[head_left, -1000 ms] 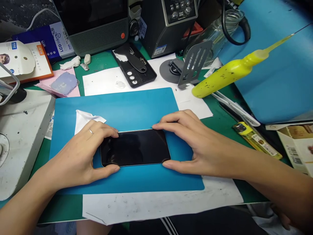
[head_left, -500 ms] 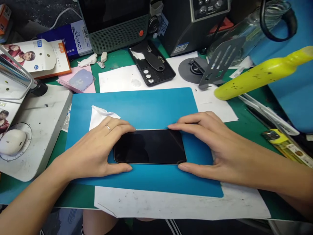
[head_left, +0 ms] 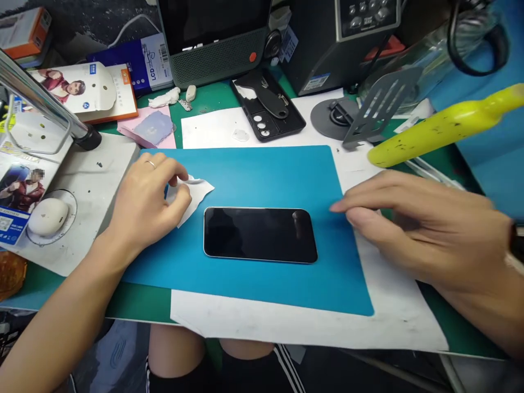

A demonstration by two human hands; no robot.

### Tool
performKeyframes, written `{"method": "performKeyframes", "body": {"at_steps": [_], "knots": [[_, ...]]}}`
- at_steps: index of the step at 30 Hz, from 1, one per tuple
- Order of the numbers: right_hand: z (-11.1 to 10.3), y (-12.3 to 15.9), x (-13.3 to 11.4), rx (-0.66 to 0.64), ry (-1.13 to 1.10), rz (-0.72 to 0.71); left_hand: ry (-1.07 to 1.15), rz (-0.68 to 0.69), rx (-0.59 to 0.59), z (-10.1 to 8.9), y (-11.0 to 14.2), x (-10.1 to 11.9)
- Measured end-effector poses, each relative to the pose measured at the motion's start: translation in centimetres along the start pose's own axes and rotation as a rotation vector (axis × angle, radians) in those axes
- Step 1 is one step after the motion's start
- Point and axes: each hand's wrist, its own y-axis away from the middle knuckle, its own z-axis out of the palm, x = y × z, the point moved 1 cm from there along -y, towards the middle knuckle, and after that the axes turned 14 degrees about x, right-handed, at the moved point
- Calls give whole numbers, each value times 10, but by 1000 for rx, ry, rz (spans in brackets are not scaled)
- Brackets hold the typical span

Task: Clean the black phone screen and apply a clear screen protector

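Note:
A phone [head_left: 260, 234] with a dark screen lies face up on the blue mat [head_left: 262, 289], with neither hand touching it. My left hand [head_left: 151, 199], wearing a ring, is at the white cloth [head_left: 196, 196] left of the phone. Its curled fingers and thumb close on the cloth, part of which the hand hides. To the right of the phone, my right hand [head_left: 421, 229] hovers over the mat's edge and the white paper. Its fingers are stretched out, slightly blurred, with nothing in them.
Behind the mat lies a black phone case [head_left: 270, 112] beside a grey folding stand [head_left: 368, 112]. A yellow squeeze bottle [head_left: 438, 131] leans at the right. On the left are a white lamp base [head_left: 98, 174] and packaging boxes [head_left: 82, 90]. A grey machine [head_left: 327, 49] stands behind.
Both hands have let go of the phone. My left hand has moved back to the white cloth, and my right hand has moved away rightward. The camera view has shifted.

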Motion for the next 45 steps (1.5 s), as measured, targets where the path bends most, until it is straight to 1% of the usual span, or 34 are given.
{"method": "performKeyframes", "body": {"at_steps": [2,4,7,9,11,13,14,16,18,20,23,26,29,31,34,36,42,45], "knots": [[5,-5,1,-20,-31,-44,-28,-27,-109,3,0,-3],[7,-7,2,-4,-42,-36,-18,-27,-192,5,1,-6],[5,-14,-2,49,-40,-26,31,-6,-260,5,2,-11],[3,-23,-8,38,-17,-59,45,0,-258,6,2,-14],[7,-36,-13,-57,-3,-86,42,8,-242,6,1,-17],[17,-49,-13,-159,-9,-104,32,15,-219,6,0,-18],[23,-54,-11,-169,-1,-121,26,19,-205,5,0,-19],[34,-60,-2,-136,10,-155,12,28,-172,3,-1,-19],[43,-59,9,-125,-19,-162,-2,33,-137,-2,-3,-19],[45,-54,17,-119,-56,-156,-21,32,-102,-9,-4,-16],[40,-48,21,-106,-95,-124,-50,40,-77,-25,6,1],[35,-48,18,-89,-117,-89,-69,74,-112,-36,32,31],[35,-51,15,-76,-129,-71,-77,126,-208,-31,63,63],[38,-52,14,-78,-137,-69,-119,101,-218,-22,78,76],[40,-51,14,-78,-154,-70,-189,23,-198,-7,85,84],[40,-51,14,-75,-165,-72,-226,-27,-176,-3,87,88],[41,-52,14,-72,-177,-82,-287,-93,-123,-9,109,106],[43,-52,15,-89,-170,-90,-295,-117,-113,-6,106,105]]}}
